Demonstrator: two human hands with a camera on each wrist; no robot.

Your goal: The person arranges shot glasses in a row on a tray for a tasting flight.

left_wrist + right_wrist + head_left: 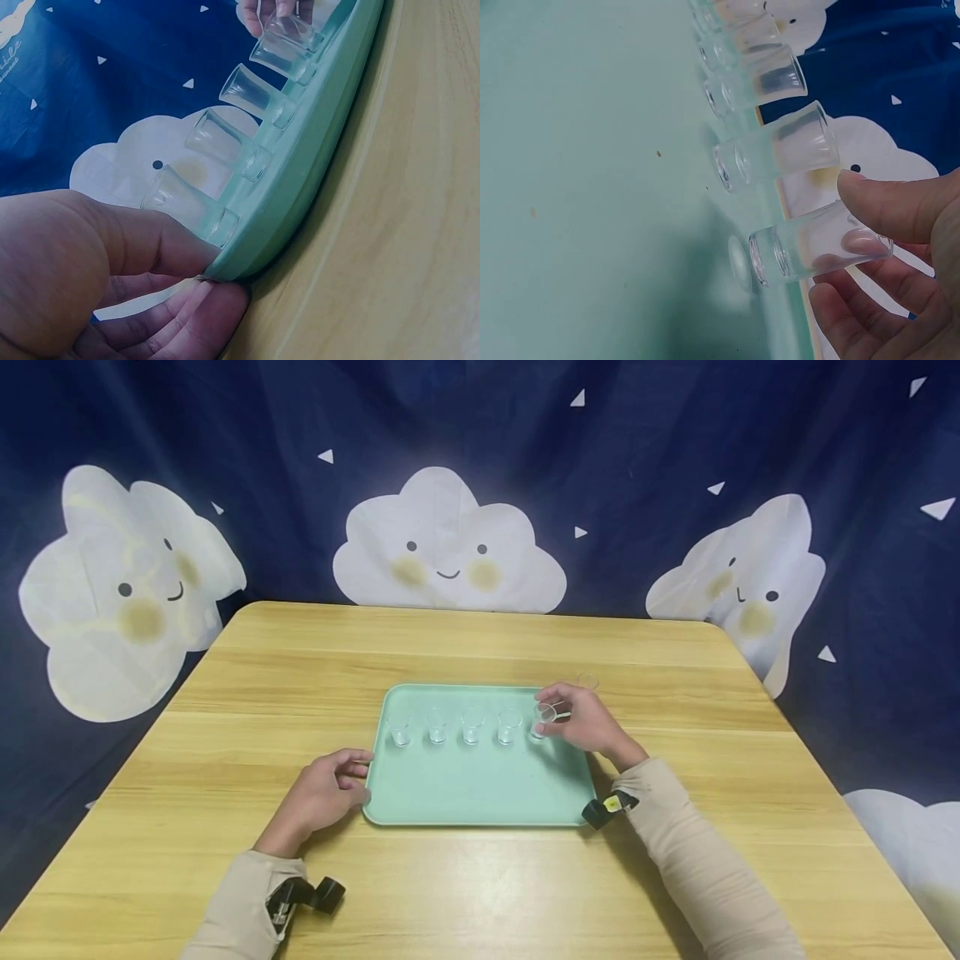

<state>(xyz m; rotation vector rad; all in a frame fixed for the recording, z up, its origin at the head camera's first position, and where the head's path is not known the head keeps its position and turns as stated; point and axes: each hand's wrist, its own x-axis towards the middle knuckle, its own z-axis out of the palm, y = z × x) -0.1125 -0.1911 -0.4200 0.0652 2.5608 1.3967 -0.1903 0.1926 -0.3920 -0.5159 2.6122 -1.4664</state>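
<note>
A mint-green tray [480, 793] lies on the table, with several small clear shot glasses [472, 727] standing upright in a row along its far half. My left hand [324, 792] grips the tray's left edge, thumb at the rim and fingers lower down, as the left wrist view shows. At the row's right end my right hand [581, 718] holds a shot glass [817, 244] between thumb and fingers near its mouth. That glass's base appears slightly off the tray surface, beside a pale round reflection. The neighbouring glass [776, 150] stands apart from it.
Beyond the tray's far right corner, a faint clear rim [588, 681], probably another glass, shows behind the right hand. The wooden table [480, 885] reaches back to a dark blue curtain [285, 410] printed with clouds. Each wrist wears a small black camera [327, 895].
</note>
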